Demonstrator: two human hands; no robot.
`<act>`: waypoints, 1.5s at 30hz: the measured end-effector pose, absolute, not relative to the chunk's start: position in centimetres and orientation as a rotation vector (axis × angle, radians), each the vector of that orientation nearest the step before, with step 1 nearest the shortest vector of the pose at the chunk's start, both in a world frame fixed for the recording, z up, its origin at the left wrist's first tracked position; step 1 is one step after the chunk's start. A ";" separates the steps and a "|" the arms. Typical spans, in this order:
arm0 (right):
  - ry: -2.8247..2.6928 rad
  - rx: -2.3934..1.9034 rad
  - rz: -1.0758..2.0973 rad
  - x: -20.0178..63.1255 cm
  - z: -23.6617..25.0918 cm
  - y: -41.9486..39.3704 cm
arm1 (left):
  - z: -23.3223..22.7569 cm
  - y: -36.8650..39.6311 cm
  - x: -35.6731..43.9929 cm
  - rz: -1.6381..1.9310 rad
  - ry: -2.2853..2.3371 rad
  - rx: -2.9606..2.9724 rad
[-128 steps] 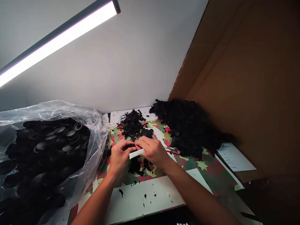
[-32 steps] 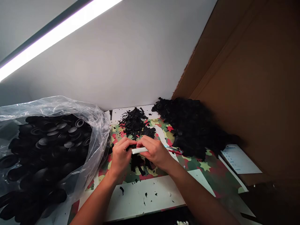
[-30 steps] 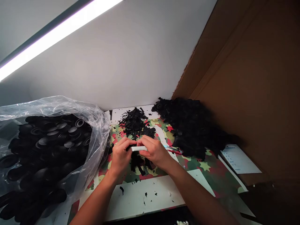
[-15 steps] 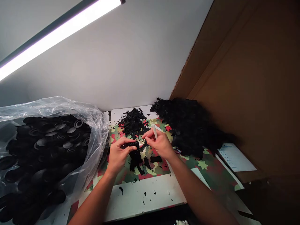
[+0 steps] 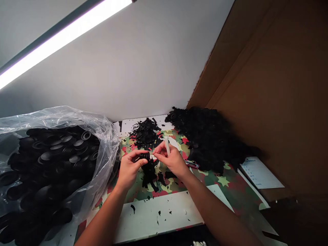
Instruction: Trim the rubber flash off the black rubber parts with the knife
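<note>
Between thumb and fingers, my left hand [image 5: 130, 167] grips a small black ribbed rubber part [image 5: 145, 157], held sideways above the table. My right hand [image 5: 171, 158] is closed around a slim whitish pen-like tool [image 5: 167, 145], whose upper end sticks up past the fingers. The tool's working tip is too small to make out. The right fingertips are close to the right end of the rubber part; whether they touch it I cannot tell. Under the hands lie black rubber scraps [image 5: 150, 177] on a camouflage-patterned cover [image 5: 176, 188].
At the left, a clear plastic bag [image 5: 105, 153] holds many black ribbed rubber parts [image 5: 56, 164]. A heap of scraps [image 5: 146, 131] lies behind the hands, and a larger black pile [image 5: 207, 140] at the right. A printed paper [image 5: 261, 172] lies beside the cardboard wall [image 5: 269, 85].
My right hand has moved slightly left and closer to the rubber part, and the tool stands more upright. The left hand still holds the part, shifted slightly left.
</note>
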State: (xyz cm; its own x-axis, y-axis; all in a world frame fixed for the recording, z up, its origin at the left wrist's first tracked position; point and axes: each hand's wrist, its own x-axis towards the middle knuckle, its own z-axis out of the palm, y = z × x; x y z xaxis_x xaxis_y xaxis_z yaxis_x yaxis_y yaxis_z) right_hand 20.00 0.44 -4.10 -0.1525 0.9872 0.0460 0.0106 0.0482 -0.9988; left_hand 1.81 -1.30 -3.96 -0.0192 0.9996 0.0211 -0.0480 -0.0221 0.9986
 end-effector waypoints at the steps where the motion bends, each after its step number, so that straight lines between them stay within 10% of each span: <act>1: -1.330 -1.091 1.307 19.9 -4.1 0.4 | -3.9 -1.3 1.9 1.248 1.156 1.186; 13: -1.542 -1.087 1.356 19.8 -4.3 0.3 | -3.8 -1.8 1.5 1.235 0.984 1.429; 22: -1.747 -0.952 0.650 18.9 -4.7 -0.3 | -3.9 -1.3 1.3 1.243 1.249 1.462; 45: -1.506 -0.990 0.944 17.6 -4.9 -0.3 | -3.5 -1.9 2.0 1.177 1.426 1.472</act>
State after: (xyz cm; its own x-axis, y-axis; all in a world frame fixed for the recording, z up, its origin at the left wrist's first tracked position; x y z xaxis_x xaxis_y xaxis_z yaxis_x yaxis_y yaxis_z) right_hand 17.60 -0.26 -4.86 -0.1046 0.9362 0.3356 0.1060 0.3460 -0.9322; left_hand 2.03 -1.91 -3.50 -0.0483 0.9931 0.1072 0.2939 -0.0885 0.9517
